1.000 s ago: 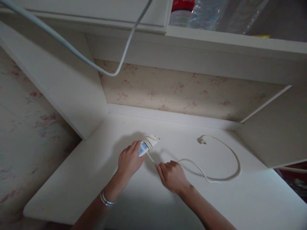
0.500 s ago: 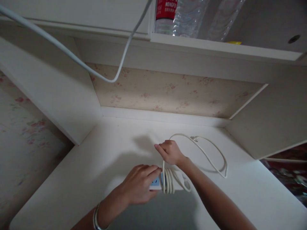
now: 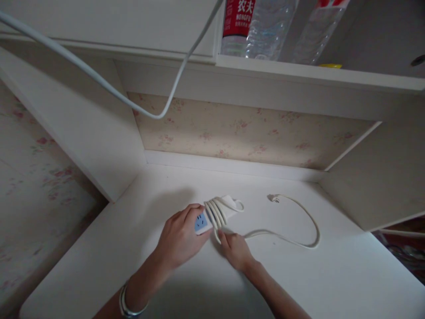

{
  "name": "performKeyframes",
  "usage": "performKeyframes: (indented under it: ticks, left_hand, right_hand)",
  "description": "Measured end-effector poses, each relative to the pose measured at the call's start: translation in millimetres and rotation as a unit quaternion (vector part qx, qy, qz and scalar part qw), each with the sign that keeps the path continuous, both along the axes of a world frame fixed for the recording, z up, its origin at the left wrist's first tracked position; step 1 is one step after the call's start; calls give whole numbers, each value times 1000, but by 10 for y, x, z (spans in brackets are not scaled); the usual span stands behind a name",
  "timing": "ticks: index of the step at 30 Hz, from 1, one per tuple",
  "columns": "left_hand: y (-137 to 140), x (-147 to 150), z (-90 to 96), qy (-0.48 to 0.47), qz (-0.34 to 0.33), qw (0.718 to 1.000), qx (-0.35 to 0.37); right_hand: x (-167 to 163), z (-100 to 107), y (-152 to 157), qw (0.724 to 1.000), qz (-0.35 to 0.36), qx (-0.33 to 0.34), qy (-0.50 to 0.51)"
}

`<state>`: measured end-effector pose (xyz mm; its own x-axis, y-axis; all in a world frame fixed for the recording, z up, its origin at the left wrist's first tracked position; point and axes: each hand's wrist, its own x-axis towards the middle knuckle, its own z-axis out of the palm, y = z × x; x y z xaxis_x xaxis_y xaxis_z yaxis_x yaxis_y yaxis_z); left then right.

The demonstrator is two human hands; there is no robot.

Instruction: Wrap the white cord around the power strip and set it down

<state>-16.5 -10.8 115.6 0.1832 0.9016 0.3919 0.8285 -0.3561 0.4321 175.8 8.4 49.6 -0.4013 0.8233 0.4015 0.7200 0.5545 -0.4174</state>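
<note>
White plastic makes the body of the power strip [image 3: 201,222], which is over the front half of the desk [image 3: 186,179], with pale blue on its socket face. The left hand [image 3: 182,234] is clamped on the near left end of this strip, the thumb below and the other fingers over the top. Strip points obliquely, its far end up and to the right. Around its middle lie several turns of a cream cord [image 3: 312,246], side by side, and a small loop of it stands out at the far end. The right hand [image 3: 236,250] is closed on the same cord, just beside the near edge of the strip. From this hand the cord runs to the right over the desk, bends round in a wide curve and finishes at the plug [image 3: 274,198], which lies well apart from both hands. Whether the strip touches the desk or is held a little above it, I cannot say surely. A silvery bracelet [image 3: 123,302] is around the left wrist. Higher up, a thicker pale cable [image 3: 113,91] hangs in a bend, and clear bottles [image 3: 270,29] stand on the shelf [image 3: 299,71].
</note>
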Motion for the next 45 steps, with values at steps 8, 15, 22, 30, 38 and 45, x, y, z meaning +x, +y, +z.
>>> performKeyframes:
  ticks: [8,15,22,30,38,45]
  left_hand:
    - [202,72,-371,134,52,988,-55]
    - [10,431,-534,136,-61,985,-82]
    - [-41,392,-474,107,-44,980,-163]
    - [150,157,-448,-10,17,980,-197]
    - [-86,245,-343,48,-91,978,-184]
    - [-304,275,12,116,-240,948,-174]
  right_hand:
    - [252,351,-106,968,27,223,-114]
    - [37,729,61,932,173,293,-128]
    - [-161,839,139,936,184,279,-112]
    - [-308,921,-189,915,237,317,-75]
    - [-141,1004,68,938,165,288,-100]
    - [54,729,632,991,48,45,-116]
